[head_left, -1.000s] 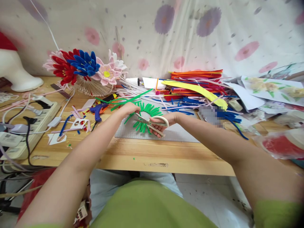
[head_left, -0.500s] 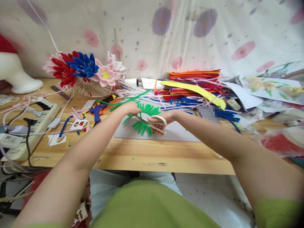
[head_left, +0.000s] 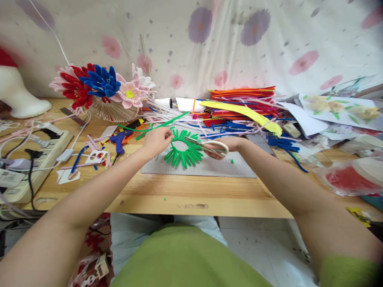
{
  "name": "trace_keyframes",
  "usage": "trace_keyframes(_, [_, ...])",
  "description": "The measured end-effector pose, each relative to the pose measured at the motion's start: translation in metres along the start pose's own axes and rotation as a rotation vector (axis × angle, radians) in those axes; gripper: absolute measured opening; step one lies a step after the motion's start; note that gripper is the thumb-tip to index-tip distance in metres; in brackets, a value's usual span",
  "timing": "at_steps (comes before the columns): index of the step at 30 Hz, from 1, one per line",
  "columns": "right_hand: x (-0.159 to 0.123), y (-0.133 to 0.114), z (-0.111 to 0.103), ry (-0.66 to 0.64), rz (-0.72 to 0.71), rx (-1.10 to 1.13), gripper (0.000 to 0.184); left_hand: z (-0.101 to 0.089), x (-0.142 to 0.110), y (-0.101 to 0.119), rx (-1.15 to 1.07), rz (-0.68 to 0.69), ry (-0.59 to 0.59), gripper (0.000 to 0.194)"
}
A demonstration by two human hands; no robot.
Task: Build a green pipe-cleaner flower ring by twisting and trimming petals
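Note:
A ring of short green pipe-cleaner loops (head_left: 184, 156), spread like petals around an open centre, is over the grey cutting mat (head_left: 227, 169). At its upper left edge, my left hand (head_left: 158, 141) is closed in a pinch; what sits between the fingertips is too small to make out. My right hand (head_left: 214, 148) grips pale-handled scissors (head_left: 220, 147), whose blades point left across the ring's upper right side. Long green pipe cleaners (head_left: 176, 118) lie just behind my left hand.
Bundles of coloured pipe cleaners (head_left: 242, 93) lie behind the mat, with a yellow strip (head_left: 245, 111) on top. On the left are a blue glue gun (head_left: 119, 141), a power strip (head_left: 56, 153) and fluffy flowers (head_left: 103, 81). A red-filled plastic bag (head_left: 347, 177) sits at right.
The scissors and my right hand have moved right, away from the ring's middle. My left hand has shifted left, and the ring's round opening now shows fully.

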State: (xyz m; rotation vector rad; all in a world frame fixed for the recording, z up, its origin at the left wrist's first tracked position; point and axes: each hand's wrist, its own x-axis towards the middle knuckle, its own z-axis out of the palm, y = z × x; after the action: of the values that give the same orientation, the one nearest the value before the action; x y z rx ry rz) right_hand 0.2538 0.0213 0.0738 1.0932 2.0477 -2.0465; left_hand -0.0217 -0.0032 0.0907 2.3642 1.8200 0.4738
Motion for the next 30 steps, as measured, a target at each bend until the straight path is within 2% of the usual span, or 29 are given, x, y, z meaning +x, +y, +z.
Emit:
trace_keyframes(2, [0.005,-0.002,0.004,0.151,-0.023,-0.029,0.048,0.007,-0.002,0.0,-0.104,-0.245,-0.095,0.034])
trace_keyframes(4, [0.015,-0.005,0.009,0.248,-0.045,-0.055,0.049,0.018,0.001,-0.004,-0.243,-0.368,-0.261,0.045])
trace_keyframes(8, [0.042,-0.006,0.018,0.363,-0.045,-0.068,0.049,0.042,0.018,-0.01,-0.343,-0.443,-0.377,0.044])
trace_keyframes(12, [0.065,-0.001,0.026,0.598,0.002,-0.126,0.047,0.044,0.027,-0.001,-0.19,-0.393,-0.434,0.032])
trace_keyframes(14, [0.071,0.0,0.03,0.628,-0.021,-0.104,0.046,0.037,0.025,0.006,-0.077,-0.364,-0.37,0.032])
trace_keyframes(16, [0.075,-0.001,0.036,0.62,-0.073,-0.034,0.046,0.03,0.022,0.011,0.056,-0.347,-0.225,0.03])
trace_keyframes(18, [0.077,-0.005,0.044,0.583,-0.131,0.07,0.045,0.025,0.018,0.012,0.153,-0.332,-0.088,0.03])
trace_keyframes(21, [0.081,-0.014,0.056,0.498,-0.179,0.222,0.043,0.026,0.012,0.006,0.175,-0.329,0.026,0.034])
trace_keyframes(23, [0.083,-0.018,0.063,0.462,-0.189,0.272,0.042,0.03,0.008,0.0,0.141,-0.354,0.057,0.036])
trace_keyframes(25, [0.086,-0.02,0.064,0.48,-0.196,0.283,0.041,0.034,0.005,-0.003,0.097,-0.39,0.065,0.037])
trace_keyframes(30, [0.095,-0.019,0.053,0.69,-0.151,0.31,0.036,0.042,0.012,-0.002,0.096,-0.438,-0.014,0.049])
